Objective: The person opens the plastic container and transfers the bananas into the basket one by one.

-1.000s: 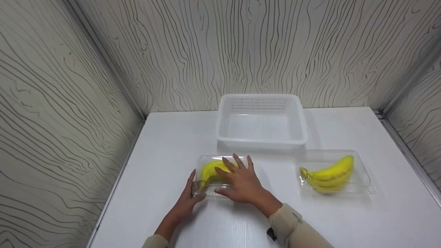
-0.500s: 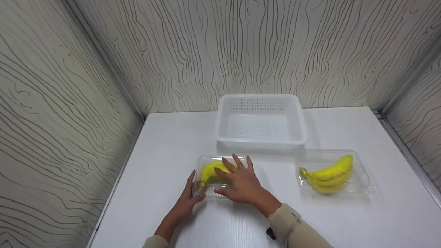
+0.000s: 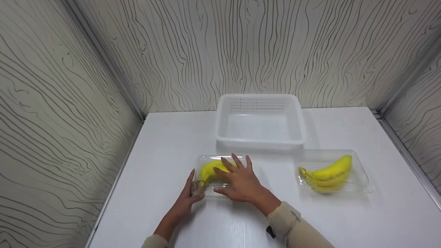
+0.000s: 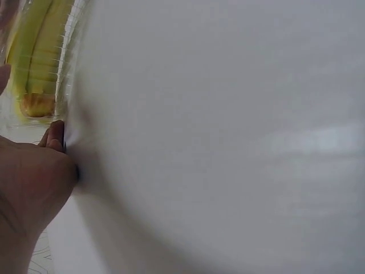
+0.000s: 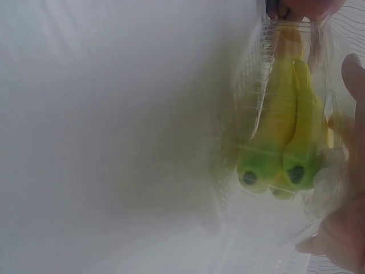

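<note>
Bananas (image 3: 209, 171), one yellow bunch with green tips, sit inside a clear rectangular plastic box (image 3: 215, 193) on the white desk (image 3: 137, 206), nearer its left edge than its right. We see the left hand (image 3: 183, 201) against the box's left end, fingers extended, thumb at the near-left corner. Right hand (image 3: 243, 183) rests on top, fingers spread and straight. Second yellow bunch (image 3: 329, 175), in another clear plastic box (image 3: 360, 175), lies toward the right edge. White perforated plastic basket (image 3: 260, 141) stands near the far edge.
</note>
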`<state>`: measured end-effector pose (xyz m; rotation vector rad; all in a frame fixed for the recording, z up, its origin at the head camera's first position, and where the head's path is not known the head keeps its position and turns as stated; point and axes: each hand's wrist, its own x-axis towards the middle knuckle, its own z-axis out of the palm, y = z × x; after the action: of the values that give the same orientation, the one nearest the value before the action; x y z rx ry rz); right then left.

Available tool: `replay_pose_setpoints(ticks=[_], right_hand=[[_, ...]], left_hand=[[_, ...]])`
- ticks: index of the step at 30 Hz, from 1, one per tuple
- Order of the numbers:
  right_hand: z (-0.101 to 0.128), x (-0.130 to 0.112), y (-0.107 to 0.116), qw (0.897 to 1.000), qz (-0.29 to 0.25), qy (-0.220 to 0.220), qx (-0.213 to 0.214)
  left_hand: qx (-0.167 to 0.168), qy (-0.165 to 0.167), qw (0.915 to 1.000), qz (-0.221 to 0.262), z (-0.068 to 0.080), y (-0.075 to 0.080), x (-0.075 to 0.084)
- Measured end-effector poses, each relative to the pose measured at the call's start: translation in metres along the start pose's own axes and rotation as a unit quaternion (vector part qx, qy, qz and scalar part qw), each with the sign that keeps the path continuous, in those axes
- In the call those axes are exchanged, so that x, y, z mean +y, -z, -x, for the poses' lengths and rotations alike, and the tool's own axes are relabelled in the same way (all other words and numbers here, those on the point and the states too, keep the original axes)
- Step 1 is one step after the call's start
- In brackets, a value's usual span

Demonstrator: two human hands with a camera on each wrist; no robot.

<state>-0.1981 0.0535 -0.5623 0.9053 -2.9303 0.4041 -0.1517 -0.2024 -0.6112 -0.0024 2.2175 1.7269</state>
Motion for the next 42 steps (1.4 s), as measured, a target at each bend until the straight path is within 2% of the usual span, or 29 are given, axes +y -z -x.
replay_pose_setpoints(ticks=[7,15,26,33,42], right_hand=[[-0.003,0.003,0.004,1.0,-0.003,0.006,-0.007],[-0.007,0.009,0.008,0.998,-0.058,-0.004,-0.008],[-0.004,0.007,0.004,0.999,-0.038,0.011,-0.003],[0.0,0.007,0.001,0.999,-0.033,0.02,-0.009],[0.003,0.011,0.001,0.999,-0.028,0.037,-0.013]], left_hand=[[0.005,-0.003,0.9999,-0.015,0.0,-0.002,-0.001],[-0.003,0.0,0.9999,-0.016,0.002,-0.004,-0.002],[0.006,-0.012,0.9994,-0.033,0.002,-0.005,-0.003],[0.025,0.003,0.999,-0.038,0.002,-0.007,-0.005],[0.025,0.003,0.9993,-0.027,0.001,-0.006,-0.006]])
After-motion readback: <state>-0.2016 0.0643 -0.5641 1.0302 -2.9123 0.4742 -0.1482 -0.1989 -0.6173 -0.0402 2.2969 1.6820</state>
